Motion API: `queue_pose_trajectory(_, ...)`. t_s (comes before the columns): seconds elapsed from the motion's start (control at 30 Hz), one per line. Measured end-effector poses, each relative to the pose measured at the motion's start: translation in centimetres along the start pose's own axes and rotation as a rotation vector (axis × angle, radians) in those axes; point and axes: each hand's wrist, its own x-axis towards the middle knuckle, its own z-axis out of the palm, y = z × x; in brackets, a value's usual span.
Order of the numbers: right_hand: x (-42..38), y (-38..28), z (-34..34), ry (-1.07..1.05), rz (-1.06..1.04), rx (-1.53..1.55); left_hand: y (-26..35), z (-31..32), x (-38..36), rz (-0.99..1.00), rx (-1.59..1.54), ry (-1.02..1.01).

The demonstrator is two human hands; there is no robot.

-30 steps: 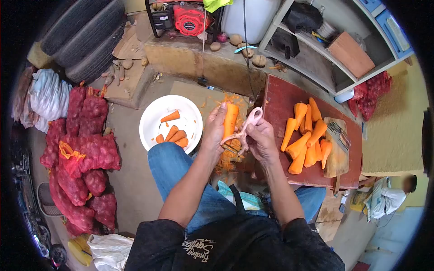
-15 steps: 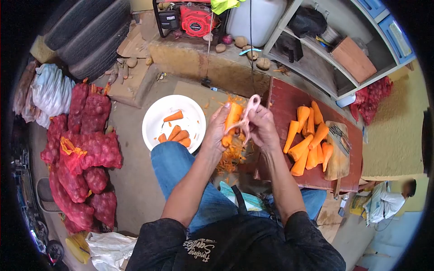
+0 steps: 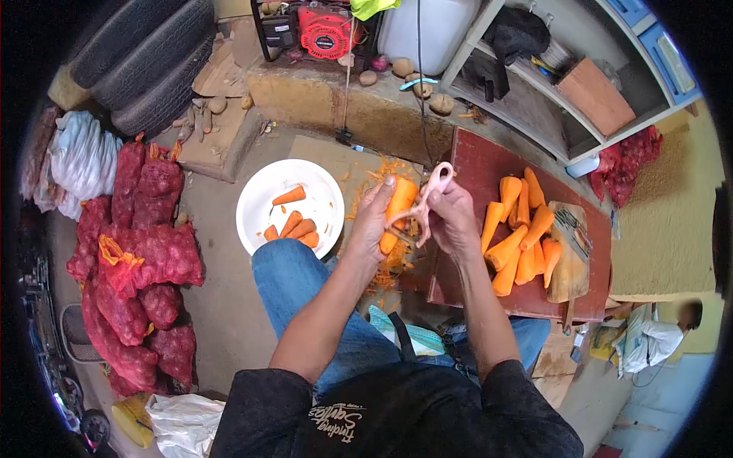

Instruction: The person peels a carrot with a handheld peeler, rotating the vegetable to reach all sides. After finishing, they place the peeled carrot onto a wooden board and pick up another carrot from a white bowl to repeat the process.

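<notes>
My left hand (image 3: 372, 221) is wrapped round a thick orange carrot (image 3: 402, 200), held tilted in front of me. In my right hand (image 3: 453, 217) is a pale pink peeler (image 3: 437, 182), its head lying across the carrot's side. Orange peelings (image 3: 391, 267) are scattered on the floor beneath my hands. To the left, a white basin (image 3: 252, 195) holds several carrots (image 3: 290, 195) with duller skin. On the right, several bright orange carrots (image 3: 523, 229) are piled on a dark red table (image 3: 473, 164), next to a wooden cutting board (image 3: 571, 275) with cutlery on it.
Red net sacks (image 3: 153, 256) of onions are stacked at the left, below black tyres (image 3: 164, 72). A red engine (image 3: 327, 32) and several potatoes (image 3: 441, 104) sit on the ledge ahead. A shelf unit (image 3: 527, 76) stands at the upper right; another person (image 3: 653, 336) is at the far right.
The peeler has shifted slightly on the carrot, and the carrot has tilted a little in my left hand. The whole view has moved slightly.
</notes>
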Motion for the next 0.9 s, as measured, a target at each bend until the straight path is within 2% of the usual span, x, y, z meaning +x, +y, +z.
queue_pose_trajectory(0.07,1.3,0.2,0.1,0.078,-0.035,0.1,0.7,0.0,-0.8,-0.035,0.05,-0.036)
queue_pose_trajectory(0.23,6.0,-0.5,-3.8,0.157,-0.175,0.098,0.8,-0.2,-1.1,-0.011,0.085,-0.071)
queue_pose_trajectory(0.27,6.2,-1.0,-4.9,0.104,-0.211,0.095,1.0,0.0,-1.0,-0.006,0.092,-0.085)
queue_pose_trajectory(0.3,5.5,-1.9,-3.7,0.196,-0.193,0.128,1.1,0.0,-0.8,-0.022,0.084,-0.056)
queue_pose_trajectory(0.37,3.7,-2.3,-3.7,0.054,-0.089,0.076,0.7,-0.4,-0.6,-0.057,0.054,0.02)
queue_pose_trajectory(0.47,0.1,-0.9,-1.3,0.131,-0.018,0.083,0.5,-0.4,-0.2,-0.002,0.07,0.037)
queue_pose_trajectory(0.5,-1.0,-0.4,-1.6,-0.003,0.03,0.099,0.6,-0.5,-0.1,-0.001,0.041,0.036)
queue_pose_trajectory(0.57,-2.9,0.1,-0.3,-0.065,0.099,0.106,0.5,-0.8,-0.1,-0.007,-0.015,0.038)
queue_pose_trajectory(0.63,-3.7,0.6,1.0,-0.081,0.115,0.084,0.7,-0.4,-0.3,0.041,-0.008,0.044)
queue_pose_trajectory(0.67,-3.6,1.4,1.3,-0.004,0.074,0.041,0.7,-0.2,-0.4,0.068,-0.004,0.046)
queue_pose_trajectory(0.77,-2.3,1.3,0.5,-0.056,0.081,0.126,0.6,-0.2,-0.4,0.062,0.009,-0.007)
queue_pose_trajectory(0.9,-0.5,0.9,1.3,-0.007,0.049,0.11,0.6,-0.1,-0.3,0.038,-0.024,-0.071)
